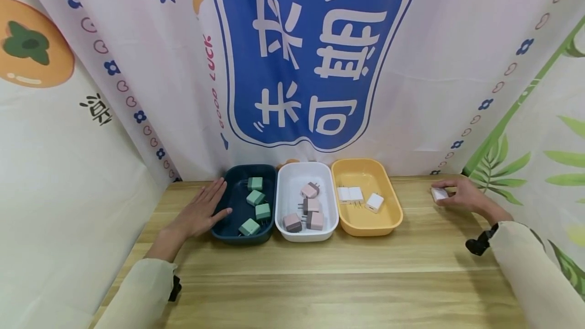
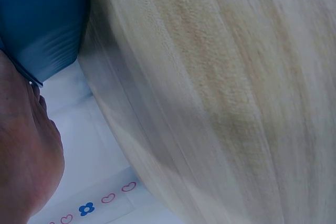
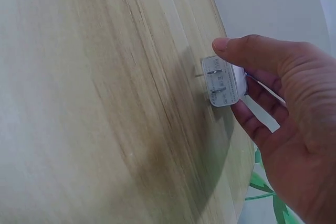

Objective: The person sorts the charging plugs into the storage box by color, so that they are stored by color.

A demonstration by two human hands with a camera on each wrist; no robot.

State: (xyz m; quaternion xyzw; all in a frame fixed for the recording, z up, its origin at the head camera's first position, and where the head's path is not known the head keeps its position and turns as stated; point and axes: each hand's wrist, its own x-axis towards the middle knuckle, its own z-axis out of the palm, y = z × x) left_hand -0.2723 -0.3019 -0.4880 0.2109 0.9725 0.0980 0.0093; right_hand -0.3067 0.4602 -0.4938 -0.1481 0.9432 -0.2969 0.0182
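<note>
At the right end of the table, my right hand [image 1: 463, 195] pinches a white charger plug [image 1: 440, 194] between thumb and fingers. In the right wrist view the two metal prongs and printed face of that charger plug [image 3: 220, 81] point away from the palm. My left hand [image 1: 196, 212] lies with straight fingers along the left rim of a dark blue bin [image 1: 219, 229], its thumb reaching over the edge. Several green charger plugs [image 1: 255, 197] lie inside this bin. The left wrist view catches only part of the left hand [image 2: 26, 145] beside the bin's wall [image 2: 47, 19].
A white bin [image 1: 306, 236] in the middle holds several pink-and-grey charger plugs [image 1: 311, 205]. To its right, a yellow bin [image 1: 371, 226] contains three white charger plugs [image 1: 375, 202]. The bins stand side by side at the wooden table's [image 1: 320, 288] back edge, before a printed curtain [image 1: 425, 90].
</note>
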